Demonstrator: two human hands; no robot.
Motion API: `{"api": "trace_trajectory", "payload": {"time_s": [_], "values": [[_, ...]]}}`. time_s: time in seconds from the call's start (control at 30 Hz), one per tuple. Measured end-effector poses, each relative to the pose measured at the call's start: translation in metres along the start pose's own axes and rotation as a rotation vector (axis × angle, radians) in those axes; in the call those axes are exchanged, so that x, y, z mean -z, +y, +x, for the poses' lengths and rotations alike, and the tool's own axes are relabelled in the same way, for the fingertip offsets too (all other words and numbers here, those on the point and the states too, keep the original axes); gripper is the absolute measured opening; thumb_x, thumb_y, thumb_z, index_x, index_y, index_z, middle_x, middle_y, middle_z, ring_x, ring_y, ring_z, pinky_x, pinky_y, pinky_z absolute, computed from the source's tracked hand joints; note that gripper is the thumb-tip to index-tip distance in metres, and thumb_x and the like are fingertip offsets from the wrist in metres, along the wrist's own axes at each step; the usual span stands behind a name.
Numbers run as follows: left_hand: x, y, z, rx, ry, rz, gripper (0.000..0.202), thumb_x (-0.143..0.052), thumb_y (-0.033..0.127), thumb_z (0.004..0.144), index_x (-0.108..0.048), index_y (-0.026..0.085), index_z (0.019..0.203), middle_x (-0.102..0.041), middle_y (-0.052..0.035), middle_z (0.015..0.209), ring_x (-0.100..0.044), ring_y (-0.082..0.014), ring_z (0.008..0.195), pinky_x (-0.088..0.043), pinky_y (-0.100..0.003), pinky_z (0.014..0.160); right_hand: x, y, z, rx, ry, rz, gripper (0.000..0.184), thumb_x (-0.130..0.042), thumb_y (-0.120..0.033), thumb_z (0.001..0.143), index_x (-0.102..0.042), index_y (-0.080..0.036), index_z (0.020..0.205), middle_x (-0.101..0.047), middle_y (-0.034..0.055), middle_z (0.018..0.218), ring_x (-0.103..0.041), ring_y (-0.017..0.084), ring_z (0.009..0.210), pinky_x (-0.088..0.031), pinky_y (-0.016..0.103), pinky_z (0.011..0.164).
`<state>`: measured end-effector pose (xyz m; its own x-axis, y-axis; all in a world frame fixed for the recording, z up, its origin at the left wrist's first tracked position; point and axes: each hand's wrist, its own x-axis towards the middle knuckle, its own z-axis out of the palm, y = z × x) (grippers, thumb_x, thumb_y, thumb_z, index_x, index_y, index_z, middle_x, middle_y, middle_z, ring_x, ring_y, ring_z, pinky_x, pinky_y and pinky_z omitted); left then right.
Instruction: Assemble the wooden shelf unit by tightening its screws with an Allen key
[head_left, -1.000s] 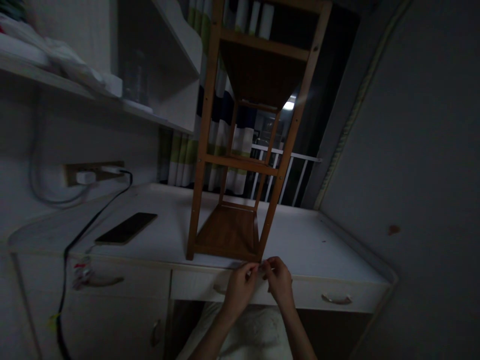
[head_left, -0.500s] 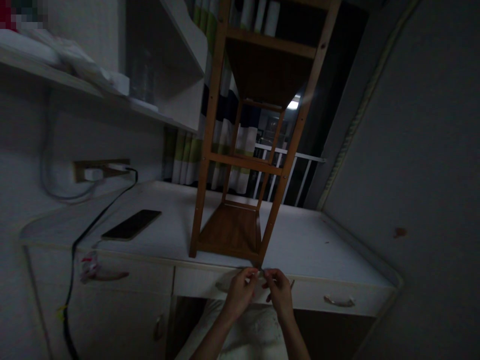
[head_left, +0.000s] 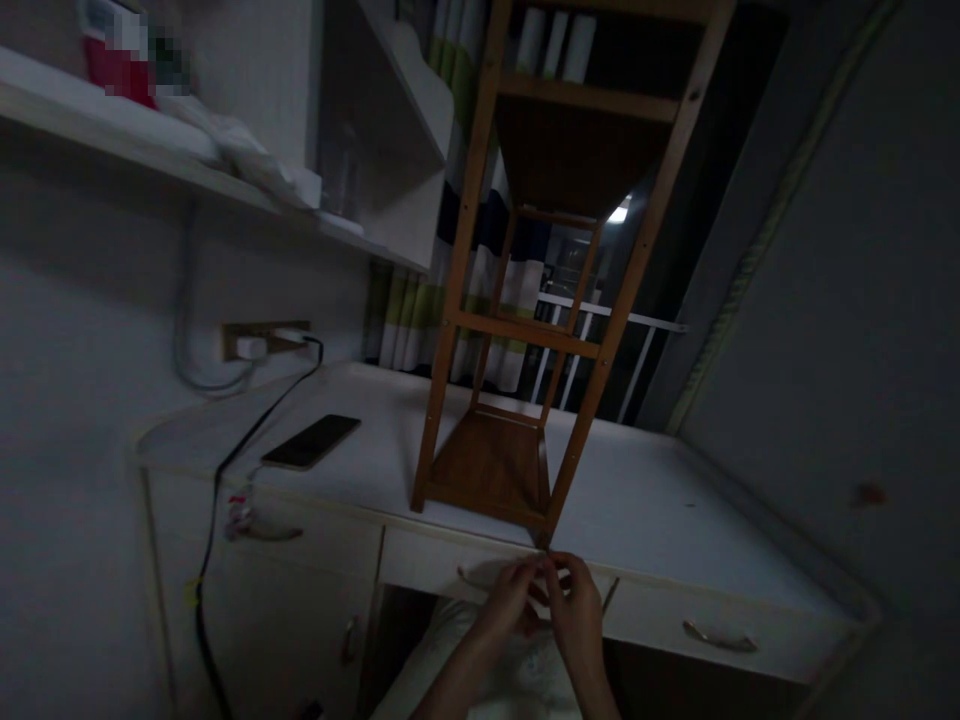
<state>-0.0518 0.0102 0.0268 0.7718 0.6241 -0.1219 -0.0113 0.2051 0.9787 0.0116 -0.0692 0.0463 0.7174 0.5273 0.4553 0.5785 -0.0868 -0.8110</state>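
My left hand [head_left: 511,597] and my right hand [head_left: 579,606] meet fingertip to fingertip just below the front edge of the white desk [head_left: 645,520]. Both pinch something small between them that the dim light hides. They sit right under the front right leg of a tall wooden shelf rack [head_left: 559,300] that stands on the desk. A thin dark stick-like thing [head_left: 608,596] slants beside my right hand, in front of the drawer.
A dark phone [head_left: 311,441] lies on the desk's left part. A black cable [head_left: 225,470] runs from a wall socket [head_left: 259,342] down the cabinet front. Drawer handles [head_left: 718,638] line the front. A wall shelf [head_left: 150,150] holds white items. A striped curtain [head_left: 405,318] and a window railing [head_left: 637,360] stand behind.
The view swung left, so the desk and rack shifted right in the frame. My hands dropped slightly below the desk edge and stayed pinched together.
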Motion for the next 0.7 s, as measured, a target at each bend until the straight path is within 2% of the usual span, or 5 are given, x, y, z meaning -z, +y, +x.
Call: {"api": "trace_trajectory", "payload": {"time_s": [0.13, 0.33, 0.57, 0.7], "values": [[-0.005, -0.008, 0.009, 0.151, -0.001, -0.24, 0.044, -0.042, 0.054, 0.07, -0.055, 0.013, 0.079, -0.055, 0.0, 0.058, -0.042, -0.0071, 0.033, -0.03, -0.021, 0.036, 0.004, -0.012, 0.002, -0.038, -0.081, -0.218, 0.037, -0.039, -0.05, 0.079, -0.058, -0.018, 0.079, -0.064, 0.0056, 0.076, -0.059, 0.018, 0.064, -0.041, 0.026, 0.06], [-0.009, -0.012, 0.012, 0.174, 0.032, -0.367, 0.027, -0.042, 0.036, 0.073, -0.055, 0.013, 0.078, -0.054, 0.0009, 0.057, -0.041, -0.0069, 0.033, -0.031, -0.021, 0.036, 0.008, -0.024, 0.016, -0.02, -0.139, -0.476, 0.038, -0.033, -0.045, 0.083, -0.056, -0.019, 0.068, -0.065, 0.0058, 0.068, -0.06, 0.018, 0.066, -0.035, 0.024, 0.057], [-0.006, 0.002, 0.001, 0.227, 0.164, -0.557, 0.016, -0.043, 0.024, 0.074, -0.053, 0.013, 0.075, -0.05, 0.0032, 0.054, -0.038, -0.0044, 0.033, -0.028, -0.018, 0.036, 0.001, -0.018, 0.02, 0.009, -0.176, -0.497, 0.038, -0.026, -0.04, 0.085, -0.051, -0.019, 0.065, -0.063, 0.0071, 0.062, -0.058, 0.018, 0.059, -0.031, 0.024, 0.051], [0.001, 0.014, -0.008, 0.213, 0.216, -0.661, 0.01, -0.05, 0.021, 0.071, -0.054, 0.012, 0.072, -0.053, 0.0014, 0.057, -0.042, -0.0044, 0.036, -0.03, -0.017, 0.038, -0.003, -0.017, 0.022, -0.005, -0.156, -0.306, 0.042, -0.026, -0.046, 0.083, -0.049, -0.018, 0.062, -0.059, 0.0063, 0.057, -0.054, 0.016, 0.053, -0.031, 0.024, 0.049]]}}
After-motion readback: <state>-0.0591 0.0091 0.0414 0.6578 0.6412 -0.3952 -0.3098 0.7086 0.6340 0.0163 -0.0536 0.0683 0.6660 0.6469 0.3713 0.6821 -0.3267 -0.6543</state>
